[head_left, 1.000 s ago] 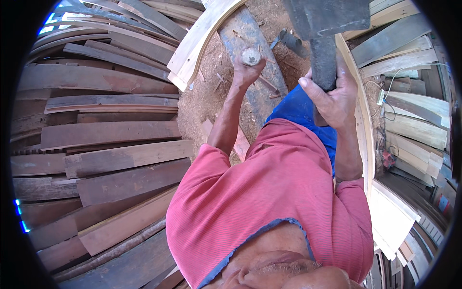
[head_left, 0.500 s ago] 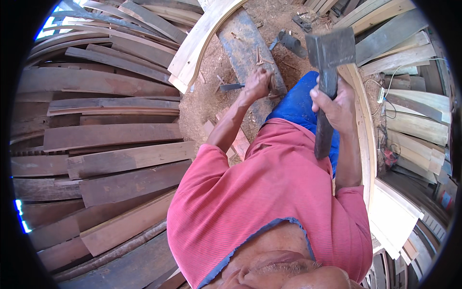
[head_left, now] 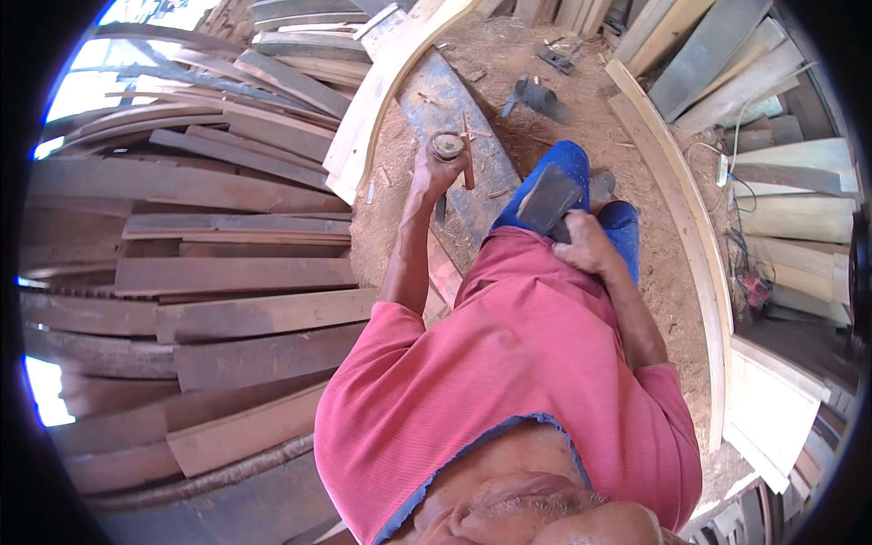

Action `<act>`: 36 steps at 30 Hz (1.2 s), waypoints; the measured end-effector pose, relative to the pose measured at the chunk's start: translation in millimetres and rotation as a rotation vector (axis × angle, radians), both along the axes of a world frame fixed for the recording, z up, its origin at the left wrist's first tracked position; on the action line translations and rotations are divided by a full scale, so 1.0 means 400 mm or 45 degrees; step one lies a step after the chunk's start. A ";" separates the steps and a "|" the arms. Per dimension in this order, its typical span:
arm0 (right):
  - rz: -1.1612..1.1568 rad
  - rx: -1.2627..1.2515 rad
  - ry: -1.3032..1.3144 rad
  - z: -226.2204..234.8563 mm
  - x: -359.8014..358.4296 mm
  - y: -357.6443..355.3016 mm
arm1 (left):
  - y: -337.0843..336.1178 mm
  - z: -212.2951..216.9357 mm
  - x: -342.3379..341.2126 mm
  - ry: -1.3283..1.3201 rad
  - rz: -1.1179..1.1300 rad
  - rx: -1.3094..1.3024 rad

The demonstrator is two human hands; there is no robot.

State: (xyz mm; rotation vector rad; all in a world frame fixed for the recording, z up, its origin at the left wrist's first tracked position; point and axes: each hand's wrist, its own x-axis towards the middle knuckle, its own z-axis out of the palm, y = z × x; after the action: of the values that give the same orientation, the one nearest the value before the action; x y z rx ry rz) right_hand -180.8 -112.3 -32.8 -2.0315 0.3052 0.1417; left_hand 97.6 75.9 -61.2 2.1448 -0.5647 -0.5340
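My left hand is closed around an upright chisel. The round butt of its handle faces up, and a bit of dark blade shows below the fist. A reddish wood sliver stands right beside that fist. Under it runs a long, worn, blue-grey stained board with shavings on it. My right hand grips a mallet low over my lap. The mallet's dark block head lies over my blue-trousered thigh; most of its handle is hidden.
A pale curved board crosses the stained board's far end. Another long curved board stands at my right. Stacked planks fill the left side. A dark metal tool lies on sawdust ahead. Cables hang by planks at right.
My right hand has lowered the mallet from a raised position toward my lap. My left hand has moved left and turned the chisel upright, its butt now facing up.
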 end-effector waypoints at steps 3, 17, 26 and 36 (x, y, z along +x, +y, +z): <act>0.125 -0.426 0.228 -0.068 -0.005 0.024 | 0.013 0.130 -0.056 0.085 0.031 -0.298; 0.063 0.690 -0.280 0.071 -0.223 -0.029 | 0.071 0.448 -0.221 -0.407 0.217 -0.585; 0.006 0.687 -0.651 0.326 -0.060 -0.159 | 0.151 0.549 -0.172 -0.703 0.276 -0.457; 0.101 1.025 -0.538 0.349 0.295 -0.013 | 0.026 0.501 -0.123 -0.705 -0.240 -0.263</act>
State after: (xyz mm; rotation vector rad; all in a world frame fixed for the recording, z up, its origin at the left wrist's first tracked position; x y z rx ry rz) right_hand -62.7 -117.5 106.9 -1.2283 -0.0986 -0.1075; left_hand 48.4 86.3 139.0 2.0422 -1.0828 0.0366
